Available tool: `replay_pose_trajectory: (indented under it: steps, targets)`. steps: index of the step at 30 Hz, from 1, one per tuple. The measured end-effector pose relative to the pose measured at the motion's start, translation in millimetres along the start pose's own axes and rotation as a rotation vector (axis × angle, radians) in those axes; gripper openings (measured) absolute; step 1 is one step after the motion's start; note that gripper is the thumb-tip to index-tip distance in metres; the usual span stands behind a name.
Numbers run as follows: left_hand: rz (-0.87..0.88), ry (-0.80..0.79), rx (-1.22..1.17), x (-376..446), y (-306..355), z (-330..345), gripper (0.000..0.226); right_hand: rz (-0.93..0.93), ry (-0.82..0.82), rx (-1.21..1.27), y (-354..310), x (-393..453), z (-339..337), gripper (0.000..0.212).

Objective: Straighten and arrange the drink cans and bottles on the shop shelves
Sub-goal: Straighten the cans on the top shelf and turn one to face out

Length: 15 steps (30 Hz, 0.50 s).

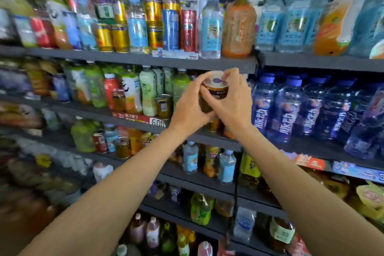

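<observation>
You've got the small dark can (214,94) with the clear plastic lid up in both hands, held in front of the second shelf (145,119), clear of the shelf board and just left of the blue water bottles (286,108). Your left hand (188,108) wraps the body from the left, fingers curled under and around it; your right hand (232,97) presses in from the right, with fingertips (225,76) over the lid's rim. So both hands are closed on the can, nothing spread.

Watch that lid: press or twist too hard with those top fingers and I'd say it could pop off. The frame is smeared with motion, so you're moving quickly, and the gap you're likely aiming for sits behind your hands, hidden. Go in blind and you may knock the little jars (164,106) standing at the shelf's front edge, which could topple. Both forearms reach up and converge, wrists bent slightly inward.
</observation>
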<state>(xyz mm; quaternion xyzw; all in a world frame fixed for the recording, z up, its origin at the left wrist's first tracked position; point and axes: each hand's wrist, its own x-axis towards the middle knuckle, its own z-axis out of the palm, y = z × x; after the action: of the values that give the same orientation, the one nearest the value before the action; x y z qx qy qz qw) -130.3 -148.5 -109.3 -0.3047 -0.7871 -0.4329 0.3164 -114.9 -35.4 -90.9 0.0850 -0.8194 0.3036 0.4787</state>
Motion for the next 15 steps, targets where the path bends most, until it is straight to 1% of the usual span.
replay_pose_trajectory:
  steps: [3,5,8,10,12,15]
  targets:
    - [-0.066,0.081,0.058,2,-27,-70,0.075,-0.067,-0.091,0.176,-58,10,45,0.045]
    - [-0.116,0.140,0.083,5,-47,-121,0.075,-0.132,-0.156,0.281,-101,17,78,0.047]
    - [-0.153,0.255,0.134,13,-75,-187,0.079,-0.200,-0.141,0.387,-159,26,118,0.044]
    - [-0.167,0.337,0.112,23,-91,-220,0.083,-0.214,-0.151,0.399,-187,33,141,0.047]
    - [-0.199,0.399,0.064,35,-105,-243,0.088,-0.223,-0.230,0.365,-204,42,162,0.055]
    - [-0.226,0.428,0.013,55,-126,-267,0.090,-0.265,-0.322,0.275,-214,58,192,0.063]
